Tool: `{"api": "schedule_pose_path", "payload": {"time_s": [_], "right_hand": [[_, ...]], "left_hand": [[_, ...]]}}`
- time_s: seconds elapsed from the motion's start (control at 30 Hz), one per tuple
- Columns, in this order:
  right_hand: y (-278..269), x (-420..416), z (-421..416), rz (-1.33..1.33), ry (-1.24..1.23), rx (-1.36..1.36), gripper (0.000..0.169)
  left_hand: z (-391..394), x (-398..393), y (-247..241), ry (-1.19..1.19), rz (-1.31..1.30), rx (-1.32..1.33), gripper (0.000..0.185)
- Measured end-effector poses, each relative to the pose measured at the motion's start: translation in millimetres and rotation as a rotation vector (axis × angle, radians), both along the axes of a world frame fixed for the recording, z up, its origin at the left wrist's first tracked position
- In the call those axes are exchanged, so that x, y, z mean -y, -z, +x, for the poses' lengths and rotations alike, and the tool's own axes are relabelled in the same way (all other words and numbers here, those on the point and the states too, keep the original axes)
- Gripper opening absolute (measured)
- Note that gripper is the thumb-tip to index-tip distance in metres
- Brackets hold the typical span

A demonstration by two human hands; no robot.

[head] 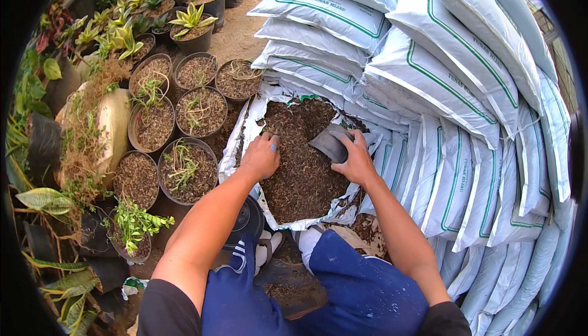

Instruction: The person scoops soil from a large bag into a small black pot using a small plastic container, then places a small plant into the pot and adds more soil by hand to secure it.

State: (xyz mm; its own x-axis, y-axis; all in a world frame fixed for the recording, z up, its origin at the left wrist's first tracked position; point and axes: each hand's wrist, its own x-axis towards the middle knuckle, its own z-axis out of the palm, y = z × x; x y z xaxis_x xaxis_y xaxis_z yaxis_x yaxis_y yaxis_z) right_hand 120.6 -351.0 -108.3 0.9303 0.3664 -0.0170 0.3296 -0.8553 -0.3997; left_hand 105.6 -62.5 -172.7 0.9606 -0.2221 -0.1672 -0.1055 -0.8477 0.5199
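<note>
A white plastic sack (274, 223), its top laid wide, is filled with dark brown potting mix (298, 170) between my arms. My right hand (357, 156) grips a small dark grey plastic planter bag or piece of plastic (331, 143), which leans over the mix at the sack's right side. At the left side of the sack, my left hand (265, 154) rests with curled fingers at the mix. Its fingertips are partly hidden, so whether it holds some of the mix is unclear. A bluish mark shows on one of its fingers.
Round pots of mix, such as one with a drooping seedling (188, 170), stand close on the left. Uprooted plants lie over a pale sack (112, 129). Stacked white sacks (441, 83) rise on the right. A black pot (248, 219) sits beside my foot.
</note>
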Motion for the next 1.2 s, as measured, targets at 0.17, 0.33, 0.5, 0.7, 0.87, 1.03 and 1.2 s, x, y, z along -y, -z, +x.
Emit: {"api": "schedule_pose_path", "payload": {"time_s": [0.17,0.33,0.5,0.7,0.87,1.03,1.2], "right_hand": [[-40.1,-11.0,-16.0,-0.004,-0.078,0.201,0.089],[-21.5,7.3,-11.2,-0.097,0.13,0.294,0.09],[29.0,35.9,-23.3,-0.228,0.463,0.101,0.086],[39.1,-0.1,-50.0,-0.131,0.587,-0.024,0.089],[22.9,-7.1,-27.5,0.015,0.563,-0.031,0.089],[-3.7,-7.0,-6.1,0.064,0.241,0.064,0.094],[-29.2,-23.2,15.9,0.061,0.061,0.32,0.099]], "left_hand": [[-3.6,16.3,4.2,0.226,0.142,0.184,0.04],[-0.3,31.2,0.0,0.262,0.148,0.167,0.048],[-2.5,42.7,-10.3,0.15,0.105,0.158,0.051],[-1.9,11.7,-5.8,0.251,0.15,0.115,0.061],[18.9,-16.7,-10.0,0.357,0.254,0.06,0.058],[32.7,-25.5,-32.3,0.395,0.194,0.048,0.053],[17.7,-19.8,-19.6,-0.226,-0.369,-0.086,0.053]]}}
